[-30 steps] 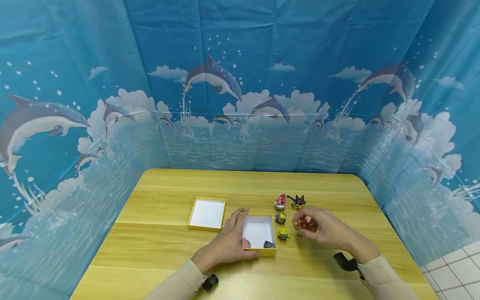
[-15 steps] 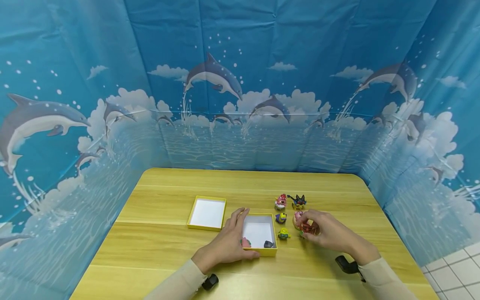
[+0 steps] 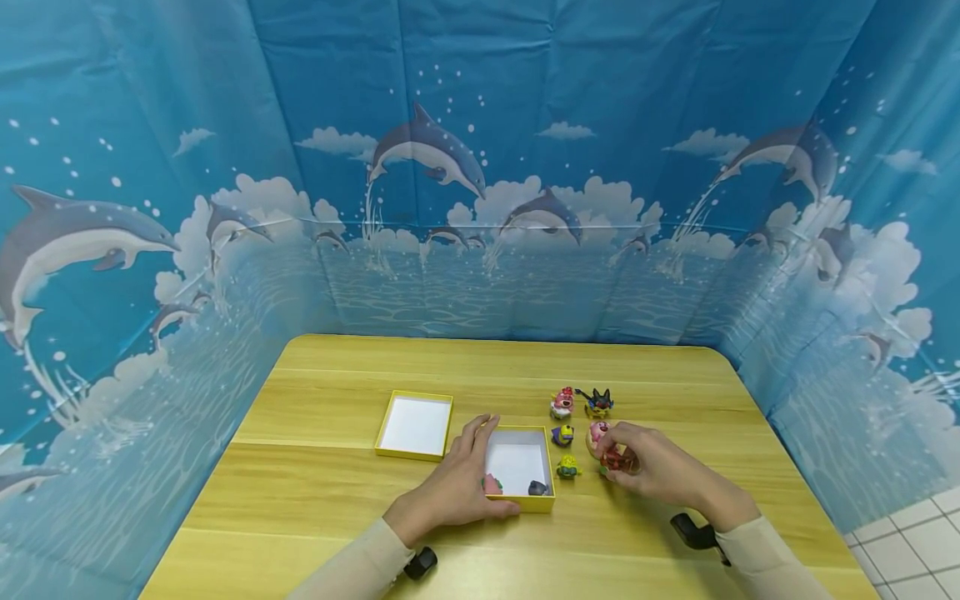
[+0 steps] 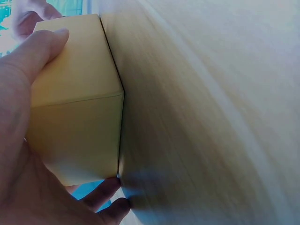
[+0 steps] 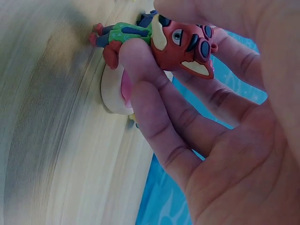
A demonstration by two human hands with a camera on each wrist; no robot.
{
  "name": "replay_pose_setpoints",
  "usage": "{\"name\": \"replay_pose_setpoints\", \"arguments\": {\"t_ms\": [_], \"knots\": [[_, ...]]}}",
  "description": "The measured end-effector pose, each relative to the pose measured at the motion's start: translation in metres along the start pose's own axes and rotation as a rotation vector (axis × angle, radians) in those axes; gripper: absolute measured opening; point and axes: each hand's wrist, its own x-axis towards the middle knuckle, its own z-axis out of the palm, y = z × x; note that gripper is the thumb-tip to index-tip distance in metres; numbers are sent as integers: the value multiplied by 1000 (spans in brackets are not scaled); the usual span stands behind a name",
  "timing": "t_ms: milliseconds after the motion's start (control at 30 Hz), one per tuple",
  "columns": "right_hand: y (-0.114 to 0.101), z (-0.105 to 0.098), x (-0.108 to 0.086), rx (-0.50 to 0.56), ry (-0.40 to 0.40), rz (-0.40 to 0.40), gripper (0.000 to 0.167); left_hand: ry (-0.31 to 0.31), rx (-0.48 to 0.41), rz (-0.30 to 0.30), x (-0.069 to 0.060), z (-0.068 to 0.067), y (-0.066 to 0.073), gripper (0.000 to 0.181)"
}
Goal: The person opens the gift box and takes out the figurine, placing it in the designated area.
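Observation:
My left hand (image 3: 453, 483) grips a yellow box (image 3: 542, 505) at its left side. The thumb presses the front wall and the fingers wrap round the left side; the left wrist view shows the box (image 4: 75, 136) standing on the table. Inside lie a pink figurine with green edges (image 3: 491, 485) and a small grey figurine (image 3: 537, 488). To the right of the box, my right hand (image 3: 663, 471) pinches a reddish-brown fox figurine (image 5: 180, 44) between thumb and fingers. Just behind it sits a round tan-and-pink figurine (image 3: 597, 433), partly hidden by the hand.
Left of the box lies its white-lined yellow lid (image 3: 414, 426). Between the hands stand a yellow-green figurine (image 3: 567, 467) and a purple-and-yellow one (image 3: 562, 436). Farther back are a pink-and-white figurine (image 3: 562, 403) and a black-eared one (image 3: 598, 404). A dolphin-print curtain (image 3: 487, 283) surrounds the table.
The right hand has shifted slightly right and nearer with the fox figurine, uncovering more of the round tan-and-pink figurine. The left hand and box have stayed in place.

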Motion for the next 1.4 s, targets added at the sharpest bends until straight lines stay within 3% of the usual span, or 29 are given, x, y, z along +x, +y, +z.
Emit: {"name": "replay_pose_setpoints", "arguments": {"t_ms": [333,800,1400], "knots": [[1,1,0,26,-50,42,24,3,-1,-9,0,-1,1,141],[2,-2,-3,-8,-50,20,32,5,-2,4,1,1,-3,142],[-4,-6,-7,-5,-50,72,44,3,2,6,1,0,-1,141]]}}
